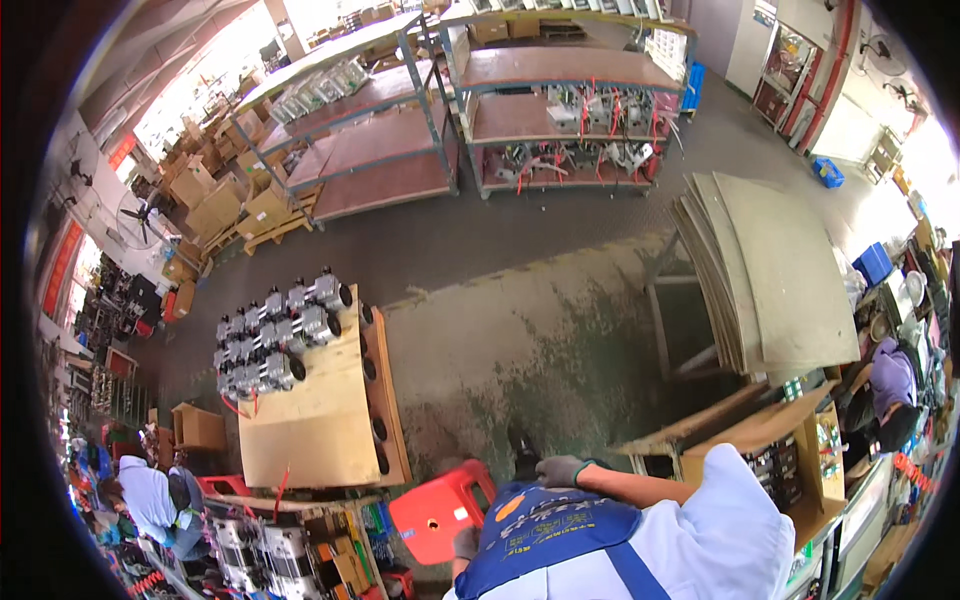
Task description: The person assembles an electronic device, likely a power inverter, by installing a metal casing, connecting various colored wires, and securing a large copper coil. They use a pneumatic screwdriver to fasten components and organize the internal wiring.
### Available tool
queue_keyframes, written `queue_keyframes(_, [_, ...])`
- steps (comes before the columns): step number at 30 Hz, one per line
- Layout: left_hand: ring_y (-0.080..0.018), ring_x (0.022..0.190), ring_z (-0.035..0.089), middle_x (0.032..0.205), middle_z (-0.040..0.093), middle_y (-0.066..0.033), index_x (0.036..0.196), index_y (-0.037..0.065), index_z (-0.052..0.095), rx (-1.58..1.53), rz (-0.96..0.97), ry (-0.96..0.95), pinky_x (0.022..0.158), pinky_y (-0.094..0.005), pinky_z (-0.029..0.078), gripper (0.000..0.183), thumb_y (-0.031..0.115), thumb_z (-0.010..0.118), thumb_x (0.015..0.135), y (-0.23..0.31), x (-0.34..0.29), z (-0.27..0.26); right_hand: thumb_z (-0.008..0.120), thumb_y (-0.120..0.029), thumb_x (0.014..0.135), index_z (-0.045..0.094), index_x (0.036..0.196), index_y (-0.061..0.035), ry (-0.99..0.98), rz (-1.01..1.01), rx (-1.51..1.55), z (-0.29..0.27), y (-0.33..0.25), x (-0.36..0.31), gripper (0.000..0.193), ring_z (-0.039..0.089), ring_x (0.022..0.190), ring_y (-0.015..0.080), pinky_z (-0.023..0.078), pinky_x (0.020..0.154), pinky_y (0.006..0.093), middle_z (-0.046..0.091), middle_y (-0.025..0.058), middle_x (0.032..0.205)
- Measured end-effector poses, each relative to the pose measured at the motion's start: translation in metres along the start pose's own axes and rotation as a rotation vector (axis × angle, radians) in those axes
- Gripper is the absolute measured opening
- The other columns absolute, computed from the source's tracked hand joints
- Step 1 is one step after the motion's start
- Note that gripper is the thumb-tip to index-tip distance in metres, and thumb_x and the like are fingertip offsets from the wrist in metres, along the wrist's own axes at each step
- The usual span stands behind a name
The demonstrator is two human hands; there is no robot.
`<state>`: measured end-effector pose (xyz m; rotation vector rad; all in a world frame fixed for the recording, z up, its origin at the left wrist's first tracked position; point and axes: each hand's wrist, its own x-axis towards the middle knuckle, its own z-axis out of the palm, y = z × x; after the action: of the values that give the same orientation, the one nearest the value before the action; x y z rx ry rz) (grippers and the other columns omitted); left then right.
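Observation:
My left hand (466,543), in a grey glove, is low at my left side against the edge of a red plastic stool (430,522). Part of it is hidden by my blue apron (550,525), so I cannot tell whether it grips the stool. The stool's seat has a small hole in its middle, and its legs show toward my feet. My right hand (562,471), also gloved in grey, hangs in front of the apron with loosely extended fingers and nothing visible in it. A dark shoe (522,450) shows just beyond it.
Left ahead, a wooden board stack (305,420) carries rows of metal motor-like units (270,335). Large flat panels (770,270) lean on a frame at right, beyond an open carton (800,470). Shelving racks (560,110) stand across the aisle. Co-workers sit at left (155,500) and right (890,385).

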<state>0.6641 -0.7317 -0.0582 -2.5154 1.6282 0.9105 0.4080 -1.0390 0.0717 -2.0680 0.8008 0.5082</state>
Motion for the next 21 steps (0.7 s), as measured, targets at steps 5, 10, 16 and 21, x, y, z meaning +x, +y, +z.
queue_keyframes(5, [-0.0284, 0.080, 0.071, 0.089, 0.073, -0.0117, 0.093, 0.014, 0.072, -0.352, -0.299, -0.234, 0.067, -0.0435, 0.057, 0.017, 0.028, 0.069, 0.083, 0.043, 0.078, -0.018, 0.058, -0.035, 0.090, 0.071, 0.106, -0.0076, 0.003, -0.073, -0.087, -0.113, -0.005, 0.053, 0.034, 0.067, 0.107, 0.0417, 0.053, 0.090, 0.0515, 0.071, 0.0207, 0.113])
queue_keyframes(10, [-0.0320, 0.078, 0.071, 0.086, 0.073, -0.0115, 0.093, 0.016, 0.072, -0.195, -0.104, -0.293, 0.067, -0.0459, 0.056, 0.019, 0.031, 0.068, 0.082, 0.026, 0.159, -0.080, 0.057, -0.034, 0.090, 0.069, 0.106, -0.0041, 0.263, 0.069, 0.102, -0.215, 0.033, 0.086, 0.036, 0.067, 0.106, 0.0427, 0.053, 0.090, 0.0515, 0.071, 0.0219, 0.111])
queue_keyframes(16, [-0.0334, 0.074, 0.070, 0.084, 0.073, -0.0112, 0.093, 0.015, 0.072, -0.135, 0.211, -0.212, 0.065, -0.0473, 0.056, 0.019, 0.030, 0.066, 0.084, 0.005, 0.307, -0.169, 0.056, -0.037, 0.091, 0.067, 0.111, -0.0013, 0.331, 0.262, 0.227, -0.270, 0.104, 0.097, 0.042, 0.067, 0.106, 0.0430, 0.052, 0.093, 0.0521, 0.070, 0.0249, 0.111])
queue_keyframes(21, [-0.0307, 0.084, 0.068, 0.097, 0.067, -0.0128, 0.110, 0.008, 0.064, -1.297, -0.423, -0.212, 0.072, -0.0464, 0.058, 0.019, 0.019, 0.062, 0.095, 0.033, 0.489, -0.265, 0.055, -0.037, 0.092, 0.069, 0.110, -0.0016, 0.273, 0.232, 0.225, -0.305, 0.179, 0.156, 0.043, 0.067, 0.107, 0.0430, 0.052, 0.093, 0.0505, 0.071, 0.0253, 0.111])
